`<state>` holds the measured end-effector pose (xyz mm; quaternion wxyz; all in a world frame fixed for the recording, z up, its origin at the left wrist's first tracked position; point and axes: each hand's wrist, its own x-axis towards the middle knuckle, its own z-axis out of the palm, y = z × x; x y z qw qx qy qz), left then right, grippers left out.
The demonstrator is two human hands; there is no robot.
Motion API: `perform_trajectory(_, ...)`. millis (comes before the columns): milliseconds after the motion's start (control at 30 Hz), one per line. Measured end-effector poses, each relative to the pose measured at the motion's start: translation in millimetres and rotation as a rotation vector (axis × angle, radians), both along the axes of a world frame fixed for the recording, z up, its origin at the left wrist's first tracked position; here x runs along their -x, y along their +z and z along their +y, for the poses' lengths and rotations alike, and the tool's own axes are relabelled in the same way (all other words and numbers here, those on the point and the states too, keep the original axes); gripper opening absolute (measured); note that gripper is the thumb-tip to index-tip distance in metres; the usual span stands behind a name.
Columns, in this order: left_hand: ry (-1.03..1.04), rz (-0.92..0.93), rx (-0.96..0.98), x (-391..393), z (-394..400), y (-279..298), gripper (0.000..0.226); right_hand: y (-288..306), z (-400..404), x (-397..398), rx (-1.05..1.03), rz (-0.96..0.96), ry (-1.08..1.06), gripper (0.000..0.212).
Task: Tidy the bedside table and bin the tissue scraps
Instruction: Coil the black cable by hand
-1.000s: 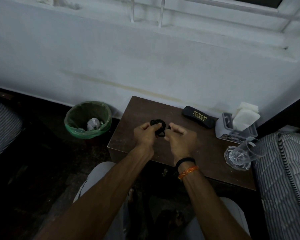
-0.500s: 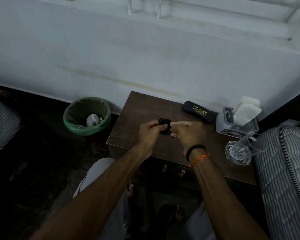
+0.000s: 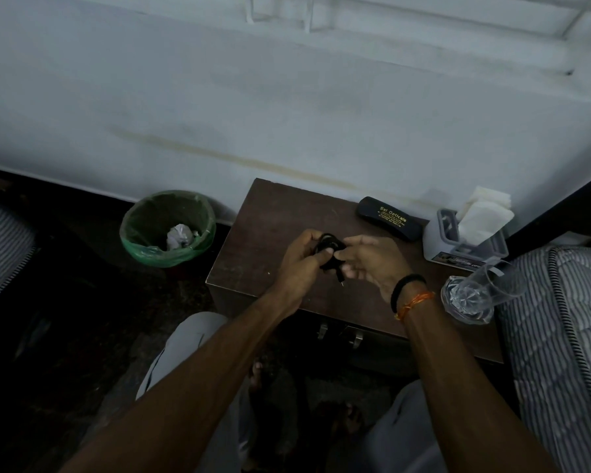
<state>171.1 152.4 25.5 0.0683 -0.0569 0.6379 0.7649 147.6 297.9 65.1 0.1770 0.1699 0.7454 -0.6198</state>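
Note:
Over the middle of the dark wooden bedside table, both hands hold a coiled black cable. My left hand grips the coil from the left, its thumb across the loops. My right hand pinches it from the right. The cable's plug end hangs just below the hands. On the floor left of the table stands a green-lined bin with a crumpled tissue inside.
A black spectacle case lies at the table's back. To its right is a grey holder with white tissues. A clear glass lies tipped at the table's right edge, next to a striped mattress. The wall is behind.
The coil has become smaller and tighter between my hands. Both hands shifted slightly right and closer together, and the plug end now hangs below them.

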Motion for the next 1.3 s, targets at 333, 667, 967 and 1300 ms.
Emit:
perform_trajectory(333, 0.083, -0.062, 0.156, 10.5, 7.6, -2.8, 0.011, -21.8, 8.0, -16.8, 0.176, 0.191, 0.072, 0.026)
perform_trajectory(667, -0.163, -0.333, -0.137, 23.7, 21.6, -14.8, 0.009, -45.8, 38.7, -14.3, 0.074, 0.185, -0.044, 0.027)
perform_trajectory(967, -0.153, -0.42, 0.037, 57.8, 88.1, -44.8, 0.027, -79.3, 82.3, 0.8, 0.006, 0.082, -0.264, 0.013)
perform_trajectory(1300, -0.337, -0.446, 0.145, 88.7, 162.0, -57.5, 0.024, -100.6, 144.0, 27.7, -0.563, -0.032, -0.353, 0.012)
